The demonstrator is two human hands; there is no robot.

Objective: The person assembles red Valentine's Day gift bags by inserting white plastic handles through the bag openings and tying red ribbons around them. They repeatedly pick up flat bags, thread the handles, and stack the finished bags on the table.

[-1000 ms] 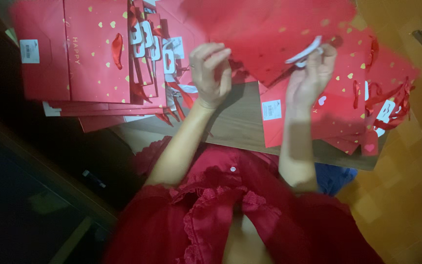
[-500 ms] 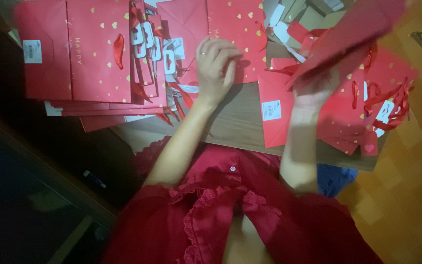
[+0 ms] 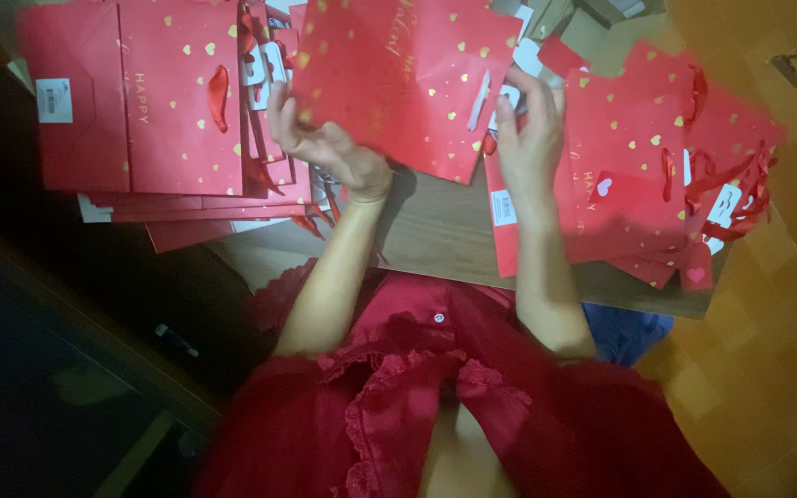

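Observation:
A flat red paper gift bag (image 3: 408,83) with small gold hearts is held up over the wooden table (image 3: 445,231). My left hand (image 3: 325,148) grips its lower left edge. My right hand (image 3: 528,138) holds its lower right edge, fingers by a white tag. To the left lies a neat stack of the same red bags (image 3: 168,101) with red ribbon handles. A looser pile of red bags (image 3: 638,184) lies to the right, partly under my right hand.
The table's near edge (image 3: 601,300) runs just in front of my red ruffled dress (image 3: 435,406). Dark floor and furniture lie to the left, an orange tiled floor (image 3: 767,350) to the right. A blue cloth (image 3: 629,332) shows under the table edge.
The bag first held by both hands went off to the right in my right hand. Both hands now hold a bag at the centre.

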